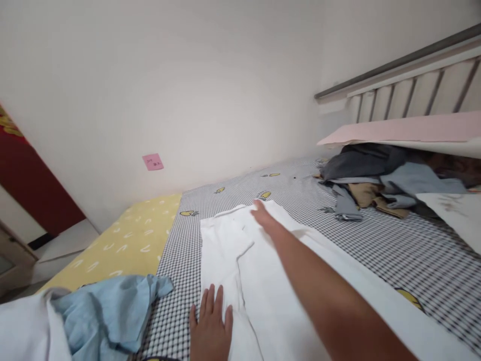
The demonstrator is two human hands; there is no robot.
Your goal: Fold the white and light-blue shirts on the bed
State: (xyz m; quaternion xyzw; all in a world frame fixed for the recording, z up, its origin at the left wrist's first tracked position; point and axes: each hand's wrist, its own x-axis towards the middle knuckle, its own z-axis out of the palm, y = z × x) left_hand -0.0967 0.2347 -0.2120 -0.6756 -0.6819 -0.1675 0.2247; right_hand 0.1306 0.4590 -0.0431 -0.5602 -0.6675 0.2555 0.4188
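At the far left a red panel [33, 185] stands against the wall, and below it a yellow patterned cover [128, 240] lies along the left side of the bed. In the near left corner a crumpled light blue garment [108, 311] rests partly on a white cloth [26, 326], just beside the person's left hand [210, 328]. A pink sticky note [153, 161] is stuck on the white wall above the bed. The black-and-white checked bedsheet [413, 250], printed with small yellow figures, covers the rest of the mattress. In the middle a white garment [263, 291] lies spread flat on it, running from the near edge away toward the wall. The left hand lies palm down on the garment's near left end, fingers straight and close together, holding nothing. The right hand [263, 216] reaches across to the garment's far end and rests flat on the cloth with its fingers stretched out; it is somewhat blurred, and nothing is gripped in it. Further right, well apart from both hands, a loose pile of grey, blue and tan clothes [376, 185] sits on the sheet under the edge of a pink board [406, 129], with a slatted headboard [413, 85] behind and a white sheet [454, 215] at the right edge
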